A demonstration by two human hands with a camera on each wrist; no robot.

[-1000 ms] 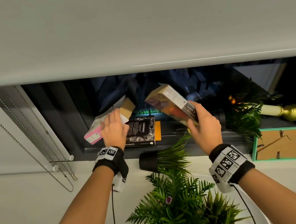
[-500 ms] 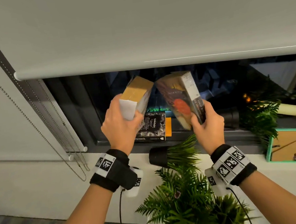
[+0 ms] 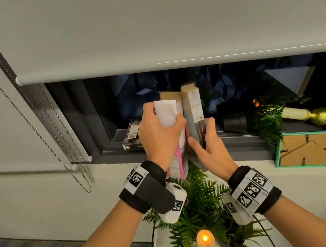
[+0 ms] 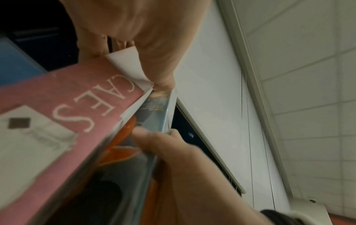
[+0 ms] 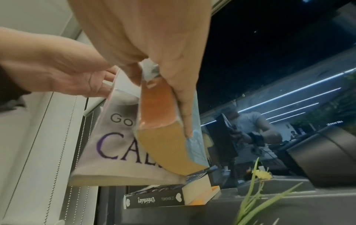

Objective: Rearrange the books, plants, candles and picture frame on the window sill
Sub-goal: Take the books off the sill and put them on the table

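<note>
My left hand (image 3: pixel 160 135) grips a pink-and-white book (image 3: pixel 177 162) upright in front of the window. Pressed against its right side stands a second book (image 3: pixel 194 110) with a blue and orange cover, which my right hand (image 3: pixel 207 149) holds near its lower end. In the right wrist view my fingers (image 5: pixel 183 106) lie along that book (image 5: pixel 159 106), with the pale book (image 5: pixel 111 144) behind it. A black book (image 3: pixel 132 134) lies flat on the sill behind my left hand. Both held books are above the sill, spines toward me.
On the sill to the right lie a tipped black plant pot (image 3: pixel 235 123), a candle in a gold holder (image 3: pixel 306 113) and a teal picture frame (image 3: pixel 307 149) showing its back. A fern (image 3: pixel 202 203) and a lit candle (image 3: pixel 205 243) stand below my hands. Blind chains (image 3: pixel 38 136) hang left.
My left hand picked the pink-and-white book up off the sill and stood it upright. My right hand swung its book upright and brought it against the other one.
</note>
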